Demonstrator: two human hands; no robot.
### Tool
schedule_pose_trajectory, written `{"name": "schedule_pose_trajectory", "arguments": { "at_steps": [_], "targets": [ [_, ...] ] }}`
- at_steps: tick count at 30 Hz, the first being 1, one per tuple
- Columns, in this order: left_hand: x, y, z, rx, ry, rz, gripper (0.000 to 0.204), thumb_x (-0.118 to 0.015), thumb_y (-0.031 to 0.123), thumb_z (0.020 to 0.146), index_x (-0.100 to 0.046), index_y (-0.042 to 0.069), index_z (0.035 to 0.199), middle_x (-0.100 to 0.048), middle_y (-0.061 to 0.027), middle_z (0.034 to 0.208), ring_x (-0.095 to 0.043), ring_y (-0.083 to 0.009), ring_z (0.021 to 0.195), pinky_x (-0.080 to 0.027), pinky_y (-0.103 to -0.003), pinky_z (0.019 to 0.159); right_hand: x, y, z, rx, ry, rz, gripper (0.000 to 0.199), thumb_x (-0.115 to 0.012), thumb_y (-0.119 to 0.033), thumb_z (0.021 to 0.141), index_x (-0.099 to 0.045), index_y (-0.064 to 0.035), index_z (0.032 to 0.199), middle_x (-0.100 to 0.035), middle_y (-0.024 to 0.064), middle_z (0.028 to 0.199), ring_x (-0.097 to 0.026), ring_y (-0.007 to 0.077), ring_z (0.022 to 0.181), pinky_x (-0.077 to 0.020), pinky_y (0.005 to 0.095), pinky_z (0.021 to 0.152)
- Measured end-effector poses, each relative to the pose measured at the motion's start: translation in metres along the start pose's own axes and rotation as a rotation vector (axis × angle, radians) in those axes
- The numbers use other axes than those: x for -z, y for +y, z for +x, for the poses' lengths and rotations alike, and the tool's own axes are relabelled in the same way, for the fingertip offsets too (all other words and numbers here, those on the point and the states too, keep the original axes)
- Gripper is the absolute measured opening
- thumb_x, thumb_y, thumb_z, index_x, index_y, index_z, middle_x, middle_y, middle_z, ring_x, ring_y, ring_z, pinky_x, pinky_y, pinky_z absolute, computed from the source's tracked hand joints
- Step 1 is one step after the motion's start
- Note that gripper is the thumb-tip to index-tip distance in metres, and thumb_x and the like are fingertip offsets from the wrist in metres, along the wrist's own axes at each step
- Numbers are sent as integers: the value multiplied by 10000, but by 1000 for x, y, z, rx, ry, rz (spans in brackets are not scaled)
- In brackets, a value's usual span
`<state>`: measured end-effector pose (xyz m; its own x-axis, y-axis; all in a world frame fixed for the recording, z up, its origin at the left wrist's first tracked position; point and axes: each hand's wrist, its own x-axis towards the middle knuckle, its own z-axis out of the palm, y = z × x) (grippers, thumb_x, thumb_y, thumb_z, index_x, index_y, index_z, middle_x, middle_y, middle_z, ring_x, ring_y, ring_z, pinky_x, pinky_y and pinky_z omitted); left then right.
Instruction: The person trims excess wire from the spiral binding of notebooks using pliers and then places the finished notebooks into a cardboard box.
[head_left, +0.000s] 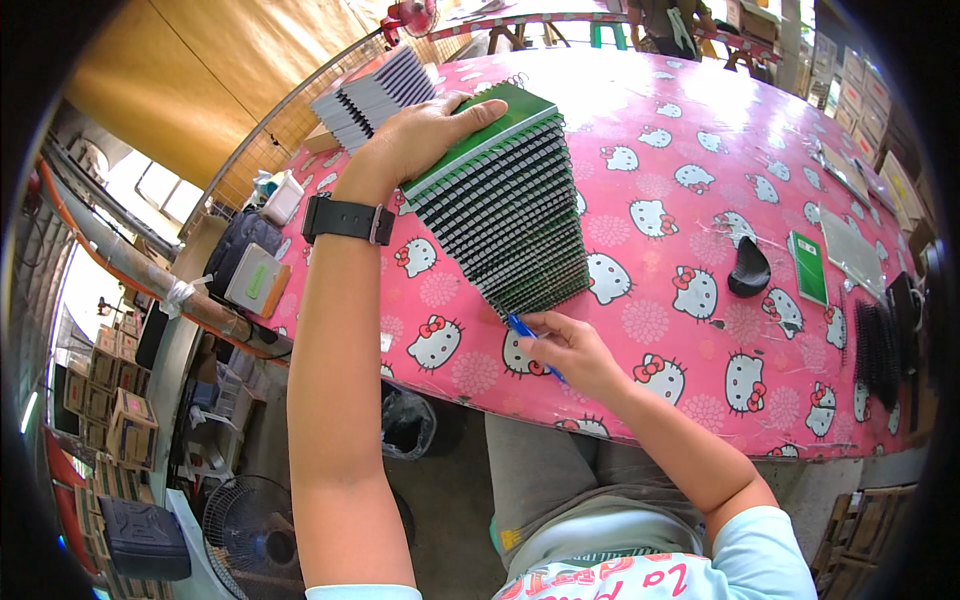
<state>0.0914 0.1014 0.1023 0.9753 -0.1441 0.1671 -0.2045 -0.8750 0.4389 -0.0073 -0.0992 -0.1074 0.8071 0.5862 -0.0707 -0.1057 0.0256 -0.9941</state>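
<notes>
A tall stack of spiral-bound notebooks [510, 220] with green covers stands on the table, its black coil spines turned toward me. My left hand [425, 140] lies over the top green cover, thumb stretched across it, other fingers mostly hidden behind the stack. A black watch is on that wrist. Down at the foot of the stack, my right hand [565, 347] is closed round a slim blue tool [521, 327]. Its upper end touches or nearly touches the stack's bottom corner. Whether it is a pen or a cutter I cannot tell.
More spiral-bound notebooks [372, 98] stand behind on the left. To the right lie a black curved object [749, 268], a green notebook [808, 268], a clear sheet [852, 252] and black binding coils [877, 352]. A bin [408, 422] and a fan [250, 530] stand below the table's edge.
</notes>
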Motion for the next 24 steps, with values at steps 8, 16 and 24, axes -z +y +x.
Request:
{"name": "schedule_pose_trajectory", "arguments": {
  "at_steps": [8, 16, 24],
  "targets": [
    [2, 1, 0, 19, -2, 13, 779, -517, 611, 850, -477, -36, 1283, -582, -148, 1172, -552, -189, 1080, -416, -280, 917, -2, 0, -4, 759, 367, -979, 384, -676, -214, 748, -608, -77, 1101, -568, 91, 990, -522, 293, 926, -410, 405, 777],
    [1, -4, 3, 6, 13, 12, 821, -505, 645, 835, -466, -35, 1294, -575, -164, 1185, -542, -204, 1103, -408, -291, 938, 12, 17, 6, -268, -269, 328, 310, -680, -222, 804, -656, -20, 1037, -631, 133, 861, -619, 226, 749, -490, 323, 666],
    [2, -5, 0, 18, -29, -52, 802, -509, 620, 848, -458, -45, 1292, -579, -169, 1170, -547, -197, 1096, -414, -285, 926, -4, -2, -10, 657, 296, -738, 395, -697, -191, 722, -611, -64, 1086, -568, 95, 984, -526, 294, 952, -417, 416, 805]
  ]
}}
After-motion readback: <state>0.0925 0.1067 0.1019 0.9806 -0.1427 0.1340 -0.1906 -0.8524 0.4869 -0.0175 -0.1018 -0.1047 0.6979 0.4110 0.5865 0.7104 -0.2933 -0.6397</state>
